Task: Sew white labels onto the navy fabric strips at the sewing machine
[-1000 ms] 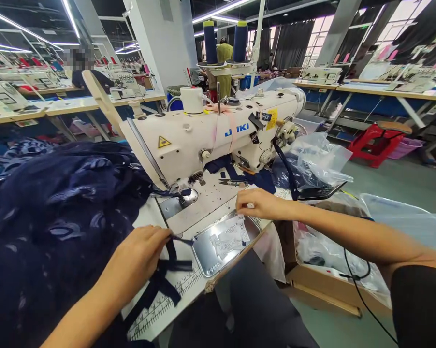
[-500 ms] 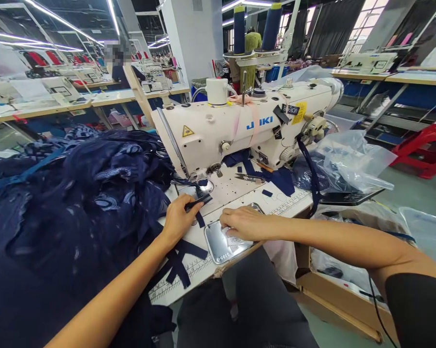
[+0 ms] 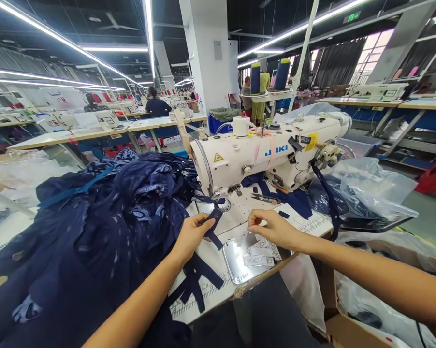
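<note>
Navy strip [image 3: 214,215] pinched in left hand [image 3: 192,236]; right hand [image 3: 271,229] apart, grip unclear, above labels [image 3: 258,260], probably set for easy reach.

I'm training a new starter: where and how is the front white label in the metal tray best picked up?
Probably pinch the front label by its left end, coming from the left over the tray, bare there: it lies flat, and that end juts past the other labels.

The white table [image 3: 216,296] carries a sewing machine [image 3: 232,162], metal tray [image 3: 234,263] and navy strips [image 3: 209,273].
</note>
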`<state>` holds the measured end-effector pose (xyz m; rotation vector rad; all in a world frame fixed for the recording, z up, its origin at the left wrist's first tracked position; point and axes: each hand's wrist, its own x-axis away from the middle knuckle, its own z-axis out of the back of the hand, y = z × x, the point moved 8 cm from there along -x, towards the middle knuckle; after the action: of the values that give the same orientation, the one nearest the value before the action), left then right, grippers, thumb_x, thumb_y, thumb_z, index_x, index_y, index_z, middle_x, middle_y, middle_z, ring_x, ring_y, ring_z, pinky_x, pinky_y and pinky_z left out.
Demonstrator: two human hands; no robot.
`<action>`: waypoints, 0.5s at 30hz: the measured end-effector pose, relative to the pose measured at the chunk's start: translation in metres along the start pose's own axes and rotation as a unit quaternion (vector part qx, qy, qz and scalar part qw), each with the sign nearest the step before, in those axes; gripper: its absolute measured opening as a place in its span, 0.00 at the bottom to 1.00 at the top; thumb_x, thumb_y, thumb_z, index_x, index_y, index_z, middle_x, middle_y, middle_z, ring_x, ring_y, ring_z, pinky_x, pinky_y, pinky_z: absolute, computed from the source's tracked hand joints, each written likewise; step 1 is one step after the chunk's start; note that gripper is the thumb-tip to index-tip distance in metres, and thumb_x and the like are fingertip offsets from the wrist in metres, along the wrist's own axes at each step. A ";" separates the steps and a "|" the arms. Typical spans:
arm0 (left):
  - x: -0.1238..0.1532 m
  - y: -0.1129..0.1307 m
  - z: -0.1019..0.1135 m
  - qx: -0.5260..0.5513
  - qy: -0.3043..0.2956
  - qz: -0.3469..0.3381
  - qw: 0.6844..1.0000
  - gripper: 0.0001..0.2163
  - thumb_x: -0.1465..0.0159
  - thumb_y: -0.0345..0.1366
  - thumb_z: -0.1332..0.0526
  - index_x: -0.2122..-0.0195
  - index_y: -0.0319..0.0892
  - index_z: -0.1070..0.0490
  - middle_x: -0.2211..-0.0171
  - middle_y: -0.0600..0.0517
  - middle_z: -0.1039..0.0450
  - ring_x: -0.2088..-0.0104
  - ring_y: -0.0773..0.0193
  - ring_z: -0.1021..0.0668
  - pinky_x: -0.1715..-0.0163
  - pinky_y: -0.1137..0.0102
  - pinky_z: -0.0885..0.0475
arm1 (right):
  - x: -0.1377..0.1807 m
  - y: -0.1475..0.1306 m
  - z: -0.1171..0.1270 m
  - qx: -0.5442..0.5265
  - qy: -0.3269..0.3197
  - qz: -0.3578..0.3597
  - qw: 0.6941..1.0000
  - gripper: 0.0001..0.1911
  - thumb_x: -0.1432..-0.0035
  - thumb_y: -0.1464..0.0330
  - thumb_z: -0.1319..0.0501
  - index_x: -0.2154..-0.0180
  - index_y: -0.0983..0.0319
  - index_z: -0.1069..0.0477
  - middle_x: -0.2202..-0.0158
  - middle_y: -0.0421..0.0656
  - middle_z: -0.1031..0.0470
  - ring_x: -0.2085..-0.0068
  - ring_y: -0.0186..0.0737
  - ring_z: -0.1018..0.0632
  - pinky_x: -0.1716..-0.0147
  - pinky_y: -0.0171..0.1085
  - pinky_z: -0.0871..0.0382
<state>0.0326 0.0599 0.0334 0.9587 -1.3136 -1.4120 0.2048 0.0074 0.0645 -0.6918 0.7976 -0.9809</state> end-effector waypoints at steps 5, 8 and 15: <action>0.004 0.004 0.002 0.023 -0.007 -0.007 1.000 0.12 0.57 0.42 0.34 0.77 0.38 0.26 0.78 0.54 0.30 0.77 0.69 0.31 0.75 0.74 0.37 | -0.030 -0.006 -0.022 -0.189 0.013 -0.033 0.981 0.05 0.55 0.69 0.39 0.78 0.63 0.35 0.60 0.44 0.32 0.59 0.38 0.31 0.57 0.39 0.39; 0.006 0.006 0.001 0.009 -0.015 -0.016 1.000 0.12 0.56 0.43 0.34 0.78 0.38 0.26 0.81 0.55 0.31 0.78 0.69 0.32 0.76 0.74 0.38 | -0.048 0.001 -0.036 -0.268 0.035 -0.075 0.960 0.06 0.59 0.70 0.38 0.79 0.63 0.36 0.63 0.43 0.31 0.61 0.37 0.29 0.59 0.38 0.38; 0.010 0.006 0.001 0.030 -0.026 0.010 0.999 0.12 0.59 0.42 0.32 0.77 0.38 0.25 0.80 0.54 0.29 0.77 0.68 0.31 0.74 0.74 0.37 | -0.065 0.010 -0.042 -0.263 0.071 -0.086 0.958 0.06 0.62 0.69 0.40 0.80 0.62 0.37 0.79 0.36 0.34 0.75 0.31 0.33 0.72 0.33 0.40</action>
<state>0.0300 0.0502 0.0397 0.9509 -1.4070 -1.3970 0.1533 0.0638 0.0514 -1.1747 1.1588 -0.9885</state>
